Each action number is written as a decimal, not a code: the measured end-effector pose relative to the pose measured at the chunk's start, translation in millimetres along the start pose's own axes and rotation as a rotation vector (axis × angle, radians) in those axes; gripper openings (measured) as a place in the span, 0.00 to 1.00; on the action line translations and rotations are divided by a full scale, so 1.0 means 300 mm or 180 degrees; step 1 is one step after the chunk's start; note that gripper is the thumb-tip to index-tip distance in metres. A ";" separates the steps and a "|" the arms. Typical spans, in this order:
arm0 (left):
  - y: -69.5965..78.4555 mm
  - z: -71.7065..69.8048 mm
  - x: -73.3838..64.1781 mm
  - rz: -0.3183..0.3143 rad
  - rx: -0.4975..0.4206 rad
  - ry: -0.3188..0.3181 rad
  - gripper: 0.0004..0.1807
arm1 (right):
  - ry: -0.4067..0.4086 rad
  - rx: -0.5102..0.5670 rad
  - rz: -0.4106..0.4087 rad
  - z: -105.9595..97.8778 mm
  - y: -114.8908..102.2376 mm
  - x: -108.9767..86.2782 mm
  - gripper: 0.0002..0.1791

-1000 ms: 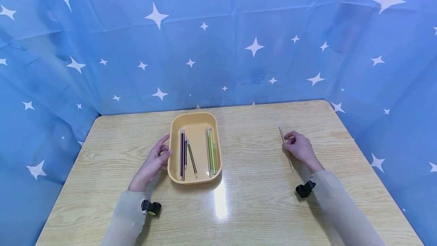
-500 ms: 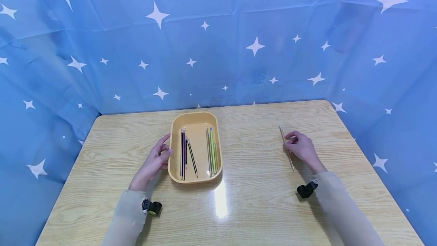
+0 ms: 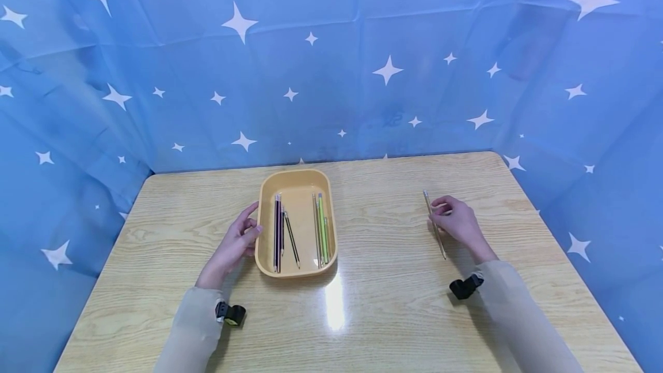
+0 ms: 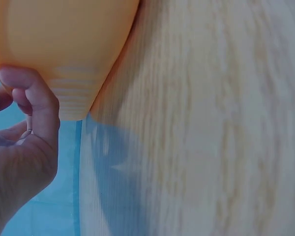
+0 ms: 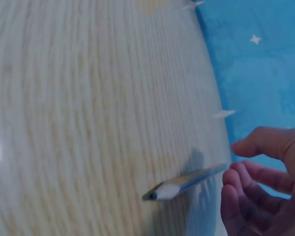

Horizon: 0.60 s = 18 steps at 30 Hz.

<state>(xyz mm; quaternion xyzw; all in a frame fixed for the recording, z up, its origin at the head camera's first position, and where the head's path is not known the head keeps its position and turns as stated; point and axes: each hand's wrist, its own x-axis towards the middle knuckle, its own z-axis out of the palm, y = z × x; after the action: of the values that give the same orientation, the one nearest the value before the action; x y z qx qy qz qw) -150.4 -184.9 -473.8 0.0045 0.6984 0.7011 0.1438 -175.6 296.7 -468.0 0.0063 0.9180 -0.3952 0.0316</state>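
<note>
In the head view, grips the yellow tray [image 3: 299,186] at its 9 o'clock rim with the left hand [image 3: 238,243], and curls the right hand [image 3: 457,224] loosely beside 1 pencil [image 3: 438,239] on the wooden table [image 3: 383,246], well off toward 3 o'clock; inside, keeps dark pencils [image 3: 277,235] at 9 o'clock, green and gold pencils [image 3: 323,229] at 3. In the left wrist view, presses a bent thumb to the wall, apparently steadying. In the right wrist view, grasps nothing, touch impossible to tell; seems midway through handling the pencil, probably needing a thumb-and-finger pinch next, then a lift over the raised rim.

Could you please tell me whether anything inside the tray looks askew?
One black wooden pencil slants in the light-orange rounded plastic tray, its tip pointing away from the dark-purple pencils beside it.
</note>
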 end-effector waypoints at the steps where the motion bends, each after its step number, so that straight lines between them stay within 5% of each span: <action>1: 0.000 -0.001 0.000 -0.0003 0.0004 0.0000 0.33 | -0.0020 0.0026 0.0012 0.001 -0.005 0.000 0.17; 18: 0.002 0.001 0.002 0.0004 -0.0020 -0.0018 0.33 | -0.0099 0.0176 -0.0194 0.062 -0.070 0.011 0.14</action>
<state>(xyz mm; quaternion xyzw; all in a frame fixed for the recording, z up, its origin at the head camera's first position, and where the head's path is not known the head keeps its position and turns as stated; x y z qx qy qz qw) -151.1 -184.5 -473.3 0.0065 0.6958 0.7033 0.1453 -178.7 268.7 -465.7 -0.0270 0.9059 -0.4212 0.0337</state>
